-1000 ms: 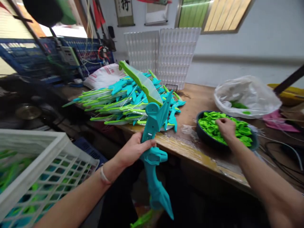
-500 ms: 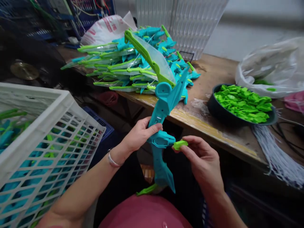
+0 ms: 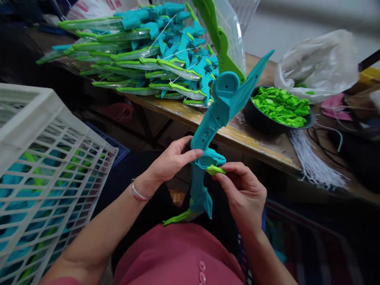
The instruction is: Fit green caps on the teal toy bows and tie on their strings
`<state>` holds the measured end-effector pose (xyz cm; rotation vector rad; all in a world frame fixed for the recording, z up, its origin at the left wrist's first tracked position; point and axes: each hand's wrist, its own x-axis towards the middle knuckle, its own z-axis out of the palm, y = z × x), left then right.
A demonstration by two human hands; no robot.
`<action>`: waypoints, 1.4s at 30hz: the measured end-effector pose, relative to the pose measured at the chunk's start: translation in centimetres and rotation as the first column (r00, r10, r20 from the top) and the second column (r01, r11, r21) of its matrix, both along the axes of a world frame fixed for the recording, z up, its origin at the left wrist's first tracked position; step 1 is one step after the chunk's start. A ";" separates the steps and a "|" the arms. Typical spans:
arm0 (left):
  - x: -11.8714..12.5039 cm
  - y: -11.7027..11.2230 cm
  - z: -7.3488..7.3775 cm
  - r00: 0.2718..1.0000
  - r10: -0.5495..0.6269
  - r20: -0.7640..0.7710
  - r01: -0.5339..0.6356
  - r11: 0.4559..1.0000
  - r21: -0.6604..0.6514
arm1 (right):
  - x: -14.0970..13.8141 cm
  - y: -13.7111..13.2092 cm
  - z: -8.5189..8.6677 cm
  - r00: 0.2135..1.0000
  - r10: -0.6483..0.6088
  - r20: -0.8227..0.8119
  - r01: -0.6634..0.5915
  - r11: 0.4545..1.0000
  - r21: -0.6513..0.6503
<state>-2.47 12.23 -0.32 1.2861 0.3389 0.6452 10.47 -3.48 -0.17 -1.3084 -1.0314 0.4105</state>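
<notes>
Toy bow (image 3: pixel 208 134) gripped by left hand (image 3: pixel 172 160).

Your toy bow (image 3: pixel 211 130) runs past the top edge, its green limb cut off. The white crate (image 3: pixel 44 158) is cropped at the left, its contents blurred behind the lattice.

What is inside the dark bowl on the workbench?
The dark bowl is heaped with small bright green plastic pieces, matching the green piece pinched in the right hand. The heap hides the bowl's bottom.
</notes>
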 end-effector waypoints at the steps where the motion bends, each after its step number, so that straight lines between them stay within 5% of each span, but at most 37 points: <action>1: 0.1 -0.3 0.0 1.000 -0.022 0.016 0.022 1.000 -0.010 | 0.0 -0.1 -0.1 0.996 -0.025 0.091 0.025 1.000 0.005; 6: -0.2 -1.6 0.6 0.994 -0.099 0.036 0.100 0.994 -0.044 | 0.2 -0.6 0.2 0.810 -0.184 0.556 0.158 0.983 0.096; 9: -0.5 -2.3 1.1 0.996 -0.092 0.013 0.092 0.995 -0.042 | 0.0 -1.1 0.8 0.751 -0.225 0.620 0.205 0.973 0.105; 15: -1.0 -3.4 1.3 0.999 -0.037 -0.029 0.036 0.999 -0.020 | -0.9 -1.7 1.7 0.757 -0.210 0.619 0.258 0.966 0.011; 18: -1.0 -4.1 1.2 0.998 0.014 -0.066 -0.013 1.000 0.006 | -0.5 -1.3 2.0 0.838 -0.180 0.515 0.234 0.972 -0.040; 21: -1.0 -4.7 1.3 0.992 0.079 -0.102 -0.074 0.996 0.056 | 1.0 -0.6 2.2 0.984 0.052 0.173 -0.016 0.978 -0.206; 25: -1.2 -5.4 1.3 0.980 0.135 -0.146 -0.113 0.983 0.148 | 2.5 0.2 2.1 0.926 0.276 -0.259 -0.350 0.885 -0.306; 28: -1.3 -5.6 1.1 0.959 0.229 -0.169 -0.173 0.941 0.289 | 2.3 0.6 1.5 0.927 0.244 -0.286 -0.323 0.906 -0.273; 32: -1.2 -5.1 0.7 0.924 0.314 -0.219 -0.208 0.892 0.400 | 1.9 1.1 0.5 0.970 0.235 -0.065 -0.243 0.925 -0.291; 36: -0.7 -3.6 -0.7 0.936 0.220 -0.274 -0.192 0.973 0.124 | 3.4 2.1 0.8 0.956 0.276 0.099 -0.231 0.918 -0.323; 38: -0.3 -3.1 -1.5 0.944 0.195 -0.268 -0.224 0.971 -0.082 | 5.9 3.2 1.8 0.880 0.472 0.059 -0.417 0.826 -0.380; 40: 0.0 -2.9 -1.9 0.946 0.186 -0.266 -0.252 0.937 -0.242 | 10.0 4.8 3.1 0.821 0.568 0.062 -0.476 0.740 -0.476; 41: 0.1 -2.8 -1.8 0.943 0.190 -0.272 -0.271 0.913 -0.304 | 12.6 5.9 3.8 0.844 0.524 0.116 -0.397 0.755 -0.522; 42: 0.1 -2.8 -1.5 0.938 0.204 -0.280 -0.299 0.884 -0.359 | 15.6 7.1 4.4 0.893 0.373 0.250 -0.185 0.813 -0.553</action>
